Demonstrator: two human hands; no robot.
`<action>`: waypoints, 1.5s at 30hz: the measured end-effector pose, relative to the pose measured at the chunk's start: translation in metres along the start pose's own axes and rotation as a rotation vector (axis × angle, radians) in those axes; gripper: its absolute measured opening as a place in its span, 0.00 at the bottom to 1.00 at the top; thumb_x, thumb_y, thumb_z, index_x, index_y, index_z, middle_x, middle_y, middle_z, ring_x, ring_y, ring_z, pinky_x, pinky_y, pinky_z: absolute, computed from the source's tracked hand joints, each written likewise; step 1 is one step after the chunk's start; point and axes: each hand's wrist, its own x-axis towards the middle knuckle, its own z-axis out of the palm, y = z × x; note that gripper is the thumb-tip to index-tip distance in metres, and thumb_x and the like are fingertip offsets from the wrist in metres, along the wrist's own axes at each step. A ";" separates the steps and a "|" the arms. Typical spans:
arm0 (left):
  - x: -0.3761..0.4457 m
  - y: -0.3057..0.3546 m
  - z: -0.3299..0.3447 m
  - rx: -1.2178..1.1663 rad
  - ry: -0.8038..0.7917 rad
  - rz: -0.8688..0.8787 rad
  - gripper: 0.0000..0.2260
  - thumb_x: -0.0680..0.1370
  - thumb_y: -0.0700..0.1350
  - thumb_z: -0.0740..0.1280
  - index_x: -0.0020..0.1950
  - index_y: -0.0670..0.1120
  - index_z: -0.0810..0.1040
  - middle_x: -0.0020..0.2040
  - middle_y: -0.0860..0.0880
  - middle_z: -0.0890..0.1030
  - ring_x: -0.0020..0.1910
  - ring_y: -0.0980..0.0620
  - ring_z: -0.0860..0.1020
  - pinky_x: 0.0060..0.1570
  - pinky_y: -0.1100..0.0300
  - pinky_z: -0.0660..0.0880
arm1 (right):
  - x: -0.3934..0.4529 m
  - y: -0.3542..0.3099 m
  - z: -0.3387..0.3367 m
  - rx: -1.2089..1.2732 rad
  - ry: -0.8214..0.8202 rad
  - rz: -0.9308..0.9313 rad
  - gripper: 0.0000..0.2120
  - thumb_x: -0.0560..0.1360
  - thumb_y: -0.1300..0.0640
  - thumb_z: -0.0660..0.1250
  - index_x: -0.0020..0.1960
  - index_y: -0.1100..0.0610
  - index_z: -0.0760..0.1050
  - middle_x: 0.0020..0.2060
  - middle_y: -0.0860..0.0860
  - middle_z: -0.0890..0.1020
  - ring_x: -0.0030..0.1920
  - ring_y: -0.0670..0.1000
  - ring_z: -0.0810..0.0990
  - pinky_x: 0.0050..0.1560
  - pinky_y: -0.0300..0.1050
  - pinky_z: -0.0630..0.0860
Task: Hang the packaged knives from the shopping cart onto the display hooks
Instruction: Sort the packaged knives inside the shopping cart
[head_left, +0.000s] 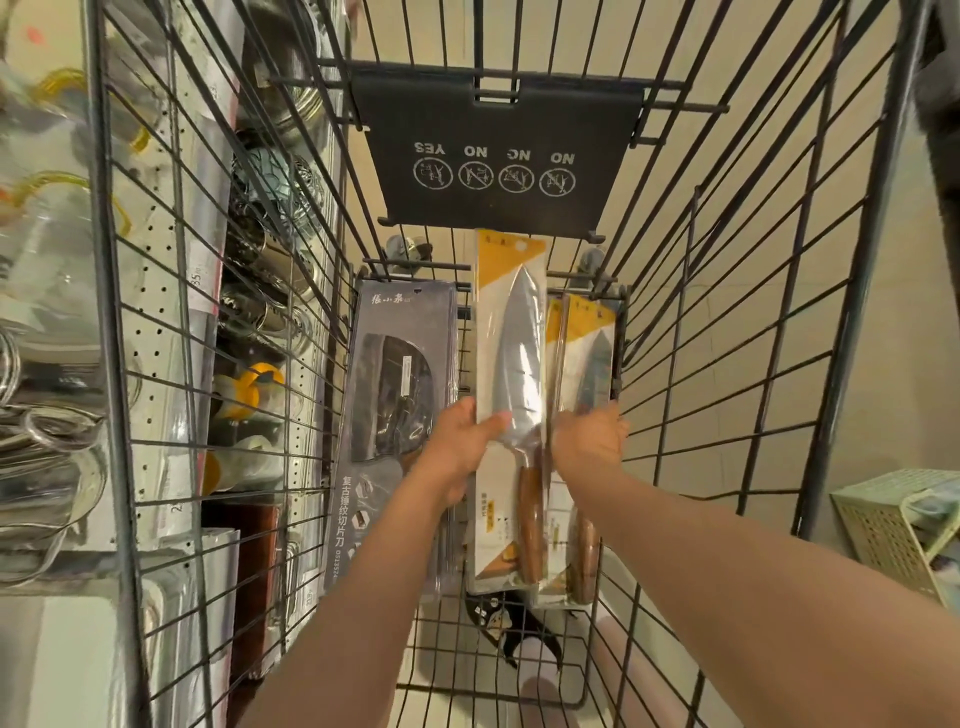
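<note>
Fingers (496, 422) of the left hand (457, 447) pinch the centre knife pack (511, 364); its long axis runs top to bottom. Right hand (589, 441) grips the pack (592, 353) just right, inside the cart (727, 364).

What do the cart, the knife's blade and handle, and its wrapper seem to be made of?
Cart: dark coated metal wire, judging by the thin rigid grid.
Blade: polished steel; it mirrors light.
Handle: probably wood, brown with a grain-like look.
Wrapper: clear glossy plastic over a yellow and white card, likely paper.
</note>
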 end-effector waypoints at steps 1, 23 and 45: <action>-0.002 0.003 -0.004 -0.010 -0.006 0.004 0.08 0.78 0.40 0.65 0.57 0.44 0.74 0.52 0.44 0.82 0.49 0.45 0.81 0.47 0.54 0.80 | 0.000 0.001 0.001 -0.044 -0.049 0.026 0.28 0.76 0.53 0.64 0.70 0.63 0.59 0.67 0.61 0.66 0.66 0.60 0.68 0.63 0.54 0.69; -0.025 0.001 -0.026 -0.004 0.012 0.134 0.08 0.77 0.37 0.66 0.56 0.43 0.76 0.55 0.40 0.82 0.55 0.41 0.81 0.57 0.45 0.76 | -0.007 0.003 -0.003 -0.173 -0.175 0.006 0.42 0.64 0.56 0.77 0.70 0.64 0.57 0.67 0.60 0.63 0.67 0.58 0.65 0.64 0.51 0.70; -0.118 0.039 -0.035 -0.129 0.091 0.422 0.09 0.77 0.38 0.65 0.54 0.50 0.76 0.55 0.43 0.81 0.53 0.44 0.81 0.53 0.49 0.78 | -0.093 -0.034 -0.057 0.280 0.024 -0.413 0.38 0.57 0.44 0.80 0.55 0.55 0.60 0.54 0.52 0.71 0.52 0.50 0.71 0.55 0.48 0.72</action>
